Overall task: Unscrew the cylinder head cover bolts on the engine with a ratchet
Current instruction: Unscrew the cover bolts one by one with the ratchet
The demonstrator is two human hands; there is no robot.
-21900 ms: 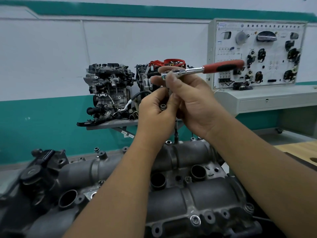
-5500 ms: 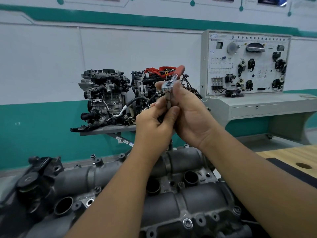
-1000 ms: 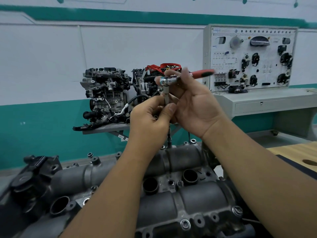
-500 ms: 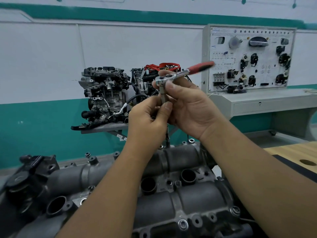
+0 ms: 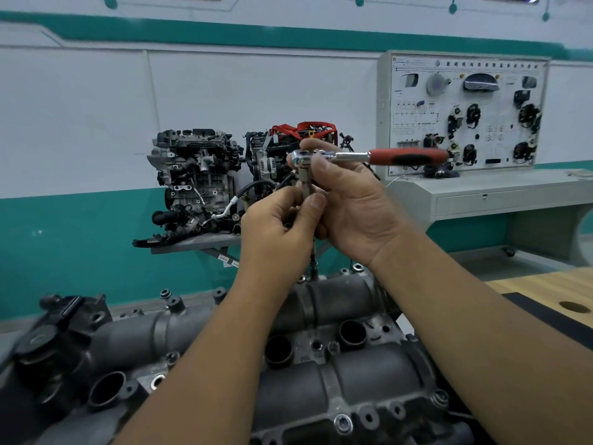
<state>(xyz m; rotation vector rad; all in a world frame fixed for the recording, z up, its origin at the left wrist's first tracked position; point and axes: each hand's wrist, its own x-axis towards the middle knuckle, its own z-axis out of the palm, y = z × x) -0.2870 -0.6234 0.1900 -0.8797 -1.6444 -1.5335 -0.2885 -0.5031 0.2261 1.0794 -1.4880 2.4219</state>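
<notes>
The chrome ratchet with the red and black handle (image 5: 369,157) now points its handle to the right, nearly level; half a second ago the handle was tilted upward, and a few seconds before that it pointed away toward the wall. So the handle goes back and forth, and I judge that a bolt is being turned out at the far edge of the engine.

The right hand (image 5: 349,203) holds the ratchet head, with thumb and fingers curled around it from above. The left hand (image 5: 282,226) pinches the thin steel extension bar (image 5: 305,187) just under the head, between thumb and forefinger. The bar goes straight down behind the hands and its lower end (image 5: 313,268) meets the far rim of the grey cast-metal cylinder head cover (image 5: 337,374). The bolt itself is hidden there.

The cover lies on the near desk, below both forearms. Several bolts stand along its far rim, for example one small dark bolt (image 5: 165,293) at the left, and one washer-headed bolt (image 5: 343,423) sits at the near edge. The round spark plug wells (image 5: 278,348) in the cover look dark; I cannot tell if something is inside.
</notes>
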